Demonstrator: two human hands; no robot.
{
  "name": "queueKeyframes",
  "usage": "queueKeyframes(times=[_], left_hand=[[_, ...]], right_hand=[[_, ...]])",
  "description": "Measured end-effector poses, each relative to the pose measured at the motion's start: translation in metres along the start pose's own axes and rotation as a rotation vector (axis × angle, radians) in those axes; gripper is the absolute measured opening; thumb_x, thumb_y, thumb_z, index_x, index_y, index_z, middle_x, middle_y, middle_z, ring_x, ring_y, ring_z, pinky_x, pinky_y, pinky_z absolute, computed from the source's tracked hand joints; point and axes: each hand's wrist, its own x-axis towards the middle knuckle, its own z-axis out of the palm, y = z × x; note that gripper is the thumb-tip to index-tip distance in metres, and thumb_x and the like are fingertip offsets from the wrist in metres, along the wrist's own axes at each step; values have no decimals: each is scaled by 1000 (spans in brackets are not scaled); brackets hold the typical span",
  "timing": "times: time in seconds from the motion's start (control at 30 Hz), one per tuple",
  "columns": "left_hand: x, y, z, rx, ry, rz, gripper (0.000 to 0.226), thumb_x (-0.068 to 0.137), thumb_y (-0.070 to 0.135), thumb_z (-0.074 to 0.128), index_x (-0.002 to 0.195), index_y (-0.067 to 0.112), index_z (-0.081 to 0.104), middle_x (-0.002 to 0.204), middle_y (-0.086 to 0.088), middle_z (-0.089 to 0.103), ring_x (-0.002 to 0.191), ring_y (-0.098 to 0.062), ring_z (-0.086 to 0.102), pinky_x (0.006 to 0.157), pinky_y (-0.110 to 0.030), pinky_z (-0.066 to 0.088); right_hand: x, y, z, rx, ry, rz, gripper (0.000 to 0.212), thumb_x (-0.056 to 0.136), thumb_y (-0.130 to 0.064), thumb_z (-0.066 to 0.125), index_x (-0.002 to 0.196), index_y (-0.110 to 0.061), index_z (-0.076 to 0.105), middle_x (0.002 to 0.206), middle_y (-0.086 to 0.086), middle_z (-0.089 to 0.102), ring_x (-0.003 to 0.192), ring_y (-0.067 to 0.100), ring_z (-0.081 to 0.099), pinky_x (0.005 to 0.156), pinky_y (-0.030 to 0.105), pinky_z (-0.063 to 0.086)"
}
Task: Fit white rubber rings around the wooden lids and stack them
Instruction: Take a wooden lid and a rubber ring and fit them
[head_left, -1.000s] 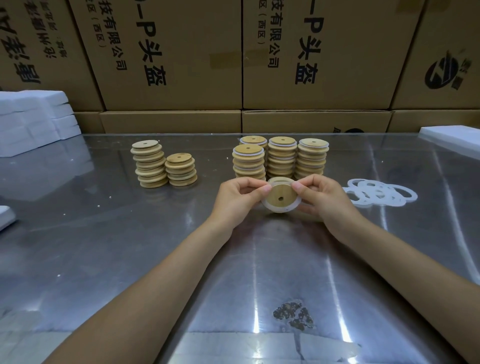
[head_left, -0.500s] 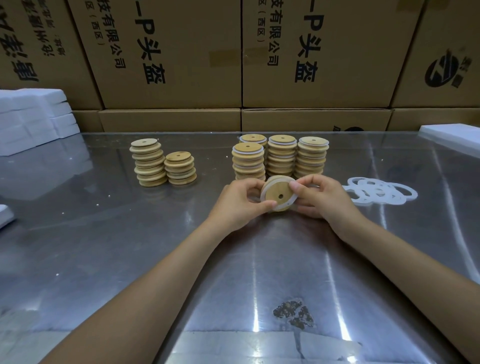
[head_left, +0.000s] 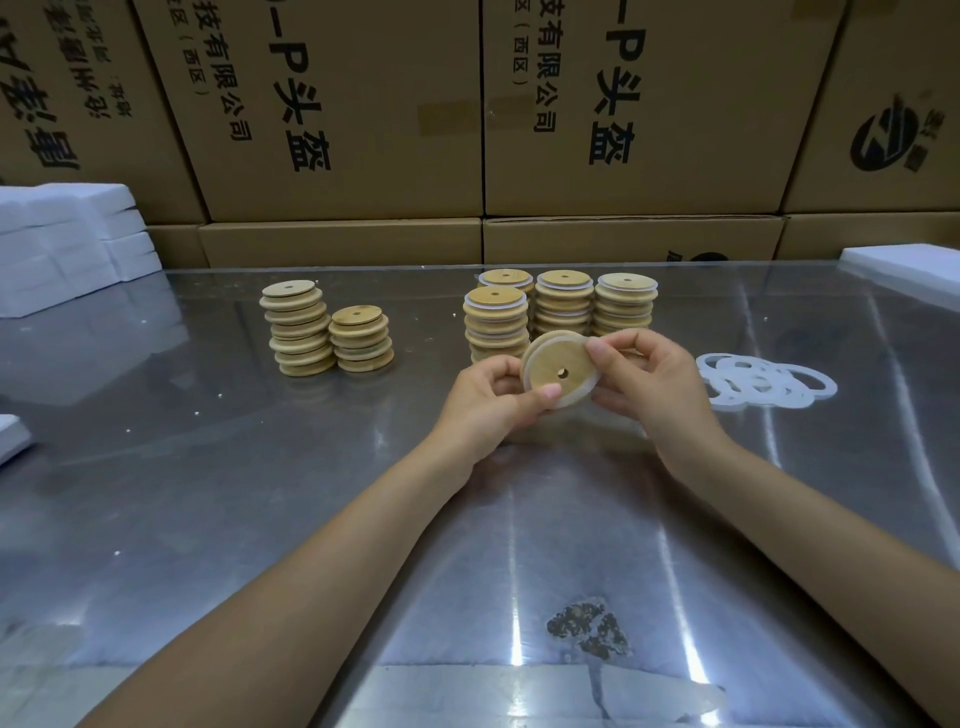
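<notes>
Cardboard boxes (head_left: 623, 114), shiny metal table (head_left: 208, 493)

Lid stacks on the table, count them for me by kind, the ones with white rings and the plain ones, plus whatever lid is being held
Ringed lid stacks: 4
Plain lid stacks: 2
Lid held by left hand and right hand: 1
Total: 6 stacks and 1 loose lid

Rings (head_left: 763, 381) R of ringed stacks (head_left: 563, 312)
</notes>
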Motion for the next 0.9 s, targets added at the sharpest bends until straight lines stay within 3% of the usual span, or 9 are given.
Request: queueKeyframes(times=[0.13,0.23,0.33,0.43,0.57,0.67,0.77,0.9], left_hand=[[-1,-1,7,152,13,115,29,77,1,75,94,5,53,89,-9,63,81,-16,57,68,-25,47],[-1,-3,11,346,31,205,31,72,11,81,84,15,53,75,7,59,65,-5,52,62,-20,44],[0,-5,9,404,63,240,33,71,15,81,74,24,49,69,12,57,58,0,49,56,-17,41],[3,-5,9,373,60,240,39,72,10,81,72,23,44,70,7,55,62,-7,47,58,-21,40],[4,-3,8,288,41,193,39,73,2,78,75,19,44,73,4,53,66,-9,46,60,-21,39],[2,-4,7,150,11,147,30,75,1,76,91,6,51,81,-3,54,76,-15,49,67,-29,42],[-1,-3,9,54,0,119,42,77,5,76,110,-4,51,86,-4,57,81,-15,53,68,-31,46],[-1,-3,12,97,71,186,37,76,9,78,100,-5,53,82,-4,58,75,-12,52,65,-28,45]], right_hand=[[-5,1,6,-33,-30,-145,14,88,-20,65,78,-18,55,76,4,69,67,9,65,61,29,56],[-8,6,9,-257,-93,-326,13,86,-18,69,79,-21,58,83,2,72,76,12,68,68,33,55],[-10,9,11,-344,-92,-401,13,87,-18,66,79,-24,59,86,-5,72,85,10,68,73,35,56],[-7,8,11,-306,-85,-400,17,90,-13,63,76,-22,56,86,-9,73,83,5,68,70,26,54],[-2,7,11,-205,-54,-294,22,91,-11,61,72,-17,52,59,-14,64,56,-1,56,57,17,40],[-3,5,11,-133,-85,-276,17,89,-13,63,75,-16,56,67,-4,67,62,4,60,61,22,45],[-4,2,10,-107,-92,-319,11,89,-14,64,79,-17,60,76,-1,69,74,10,66,68,27,51],[-4,4,10,-133,-109,-345,10,86,-14,68,83,-20,60,83,-2,71,81,12,68,72,27,53]])
